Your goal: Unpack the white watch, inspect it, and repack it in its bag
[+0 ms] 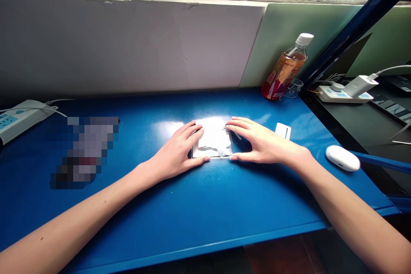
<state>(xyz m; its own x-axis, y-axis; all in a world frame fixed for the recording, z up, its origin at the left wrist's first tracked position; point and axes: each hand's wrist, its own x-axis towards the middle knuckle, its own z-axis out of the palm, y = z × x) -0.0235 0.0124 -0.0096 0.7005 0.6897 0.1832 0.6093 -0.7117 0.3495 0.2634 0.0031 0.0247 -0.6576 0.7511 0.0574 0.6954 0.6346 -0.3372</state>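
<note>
A flat rectangular slab like a phone (213, 150) lies on the blue table (199, 214), with a white cloth or wipe (214, 137) lying on top of it. My left hand (180, 152) rests at its left side, fingers stretched out onto the cloth's left edge and thumb along the near edge. My right hand (261, 142) lies at its right side, fingers extended and touching the right edge, thumb at the near corner. Neither hand lifts anything.
A bottle of brown drink (284, 70) and a small clear cup (293, 87) stand at the back right. A small white card (283, 130) and a white earbud case (342, 158) lie to the right. Power strips sit at the far left (16, 120) and on the right shelf (345, 94).
</note>
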